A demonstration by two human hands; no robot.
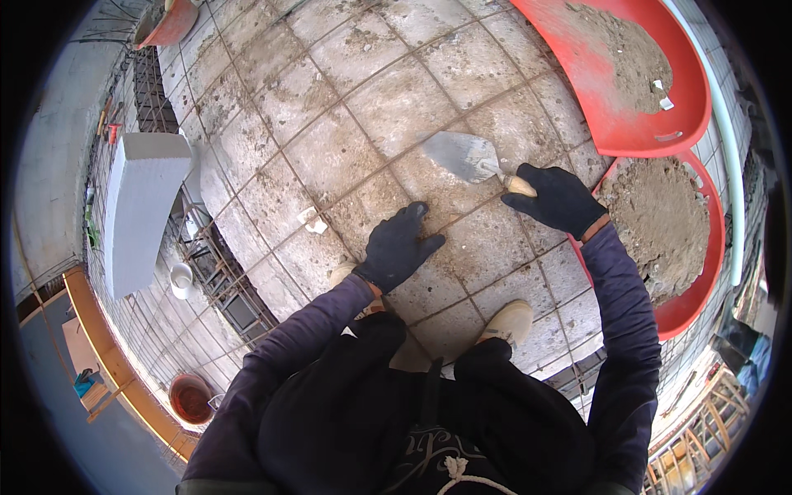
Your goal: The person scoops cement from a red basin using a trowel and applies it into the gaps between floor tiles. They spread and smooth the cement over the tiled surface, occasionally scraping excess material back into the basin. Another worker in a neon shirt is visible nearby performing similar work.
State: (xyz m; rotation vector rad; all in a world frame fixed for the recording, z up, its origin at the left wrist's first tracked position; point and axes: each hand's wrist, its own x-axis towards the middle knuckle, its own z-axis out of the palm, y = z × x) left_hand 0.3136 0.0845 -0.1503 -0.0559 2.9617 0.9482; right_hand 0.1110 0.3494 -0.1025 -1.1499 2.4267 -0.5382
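Note:
A masonry trowel (pixel 466 157) with a grey, dusty blade and a wooden handle is in my right hand (pixel 558 198), gloved in black. My fingers wrap round the handle, and the blade points left, low over the dirty slab. My left hand (pixel 398 247), in a matching glove, holds nothing; its fingers are apart above the slab. Beneath both hands, a grid of thin steel bars (pixel 464 112) runs over the concrete slab (pixel 334 144), which is strewn with crumbs of dirt. A small whitish chunk (pixel 313 220) lies to the left of my left hand.
On the right are two red plastic tubs (pixel 703 103) holding brown sandy rubble (pixel 656 219). To the left stand a pale block (pixel 142 214), a white cup (pixel 181 281) and a reddish bucket (pixel 190 399). Another bucket (pixel 167 23) is at the far left. My shoe (pixel 508 320) rests among the bars.

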